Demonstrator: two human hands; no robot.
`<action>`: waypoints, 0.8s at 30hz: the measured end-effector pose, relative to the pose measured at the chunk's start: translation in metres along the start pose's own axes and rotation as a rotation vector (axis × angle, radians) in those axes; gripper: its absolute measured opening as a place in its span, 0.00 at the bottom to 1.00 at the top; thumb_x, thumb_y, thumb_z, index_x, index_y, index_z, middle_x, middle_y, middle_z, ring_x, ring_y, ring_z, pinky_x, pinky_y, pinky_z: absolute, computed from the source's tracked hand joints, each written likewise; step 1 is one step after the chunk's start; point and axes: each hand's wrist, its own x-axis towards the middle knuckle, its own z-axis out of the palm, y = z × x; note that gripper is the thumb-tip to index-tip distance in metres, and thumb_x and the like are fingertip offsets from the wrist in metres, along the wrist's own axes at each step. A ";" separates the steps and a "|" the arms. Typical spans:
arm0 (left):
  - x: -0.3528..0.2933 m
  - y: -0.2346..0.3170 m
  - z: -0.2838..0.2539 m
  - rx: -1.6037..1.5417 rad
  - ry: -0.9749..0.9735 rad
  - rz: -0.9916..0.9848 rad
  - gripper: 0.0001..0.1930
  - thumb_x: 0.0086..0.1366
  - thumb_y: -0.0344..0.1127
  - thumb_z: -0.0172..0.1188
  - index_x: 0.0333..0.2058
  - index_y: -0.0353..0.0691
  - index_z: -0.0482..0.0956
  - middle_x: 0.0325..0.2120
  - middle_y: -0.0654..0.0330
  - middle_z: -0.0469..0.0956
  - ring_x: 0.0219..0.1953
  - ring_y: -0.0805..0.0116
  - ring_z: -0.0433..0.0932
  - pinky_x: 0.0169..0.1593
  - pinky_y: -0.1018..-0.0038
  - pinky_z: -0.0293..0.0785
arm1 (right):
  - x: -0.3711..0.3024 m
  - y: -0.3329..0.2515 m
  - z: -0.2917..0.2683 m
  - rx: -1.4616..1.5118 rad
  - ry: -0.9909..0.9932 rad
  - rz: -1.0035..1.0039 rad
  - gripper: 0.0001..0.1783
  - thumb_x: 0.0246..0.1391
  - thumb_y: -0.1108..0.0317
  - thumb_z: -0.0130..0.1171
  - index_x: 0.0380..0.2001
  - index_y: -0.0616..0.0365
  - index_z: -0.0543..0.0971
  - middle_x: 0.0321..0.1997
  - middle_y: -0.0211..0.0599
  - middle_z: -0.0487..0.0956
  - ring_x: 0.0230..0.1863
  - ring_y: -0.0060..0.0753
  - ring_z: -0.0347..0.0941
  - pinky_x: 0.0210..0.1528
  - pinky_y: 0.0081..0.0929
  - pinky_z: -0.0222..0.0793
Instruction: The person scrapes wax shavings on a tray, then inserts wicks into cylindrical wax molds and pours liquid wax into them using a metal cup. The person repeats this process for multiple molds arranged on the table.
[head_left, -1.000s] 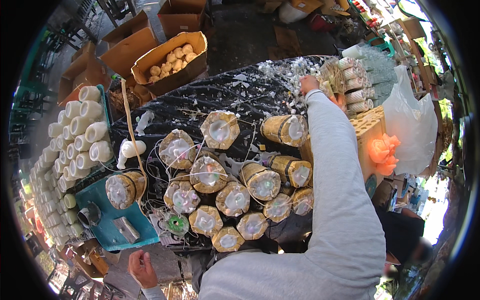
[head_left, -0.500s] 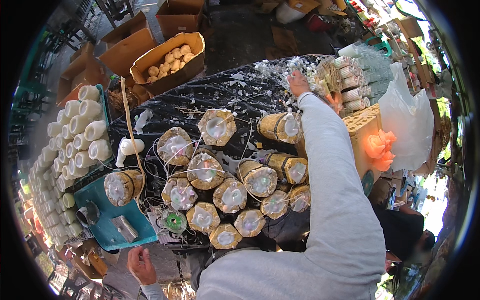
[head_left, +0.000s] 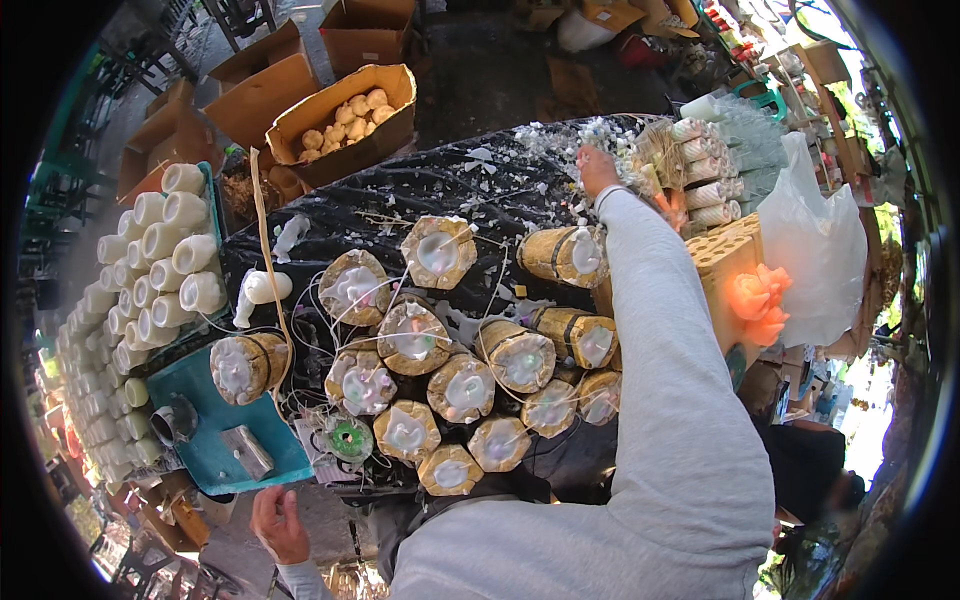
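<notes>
My right arm stretches to the table's far edge, where my right hand [head_left: 598, 170] reaches into a heap of pale wax scraps [head_left: 560, 150]. Its fingers look drawn together; what they hold, if anything, is too small to make out. Low at the left, my left hand [head_left: 280, 525] hangs beside the teal tray [head_left: 215, 395], fingers loosely bent and apart, holding nothing. Between my arms stand several banded, tan moulds [head_left: 461, 389] filled with whitish wax, strings lying across them. One mould [head_left: 563, 255] lies tilted beside my right forearm. A green spool [head_left: 347, 440] sits near the tray.
Rows of white wax cups [head_left: 165, 240] fill the left side. Beyond the table, a cardboard box [head_left: 395, 133] holds cream-coloured round pieces. At right are an orange wax flower [head_left: 757, 303], a perforated yellowish block [head_left: 728, 245], a clear plastic bag [head_left: 820, 240] and striped candles [head_left: 708, 194].
My view has shifted slightly. My right hand stays at the wax scraps with little movement, and my left hand remains beside the tray.
</notes>
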 end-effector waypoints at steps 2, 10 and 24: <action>-0.001 -0.003 -0.001 0.007 0.007 0.009 0.08 0.64 0.28 0.67 0.40 0.32 0.81 0.32 0.53 0.80 0.27 0.60 0.74 0.32 0.66 0.70 | 0.019 0.015 -0.008 0.657 -0.180 0.415 0.05 0.67 0.70 0.63 0.42 0.51 0.78 0.26 0.33 0.76 0.27 0.28 0.76 0.20 0.29 0.70; 0.022 0.023 -0.008 -0.044 0.028 0.049 0.08 0.64 0.28 0.68 0.40 0.32 0.81 0.33 0.54 0.81 0.28 0.63 0.76 0.33 0.69 0.72 | 0.028 0.012 -0.089 2.281 -0.392 0.387 0.10 0.69 0.64 0.60 0.40 0.62 0.78 0.40 0.48 0.75 0.32 0.31 0.69 0.19 0.16 0.62; 0.198 0.273 0.073 -2.215 -0.565 -0.047 0.28 0.81 0.52 0.43 0.65 0.35 0.69 0.58 0.47 0.78 0.62 0.51 0.76 0.68 0.51 0.69 | -0.148 -0.377 -0.188 1.507 -0.687 -0.474 0.07 0.64 0.70 0.61 0.31 0.59 0.83 0.30 0.35 0.81 0.37 0.24 0.79 0.33 0.29 0.75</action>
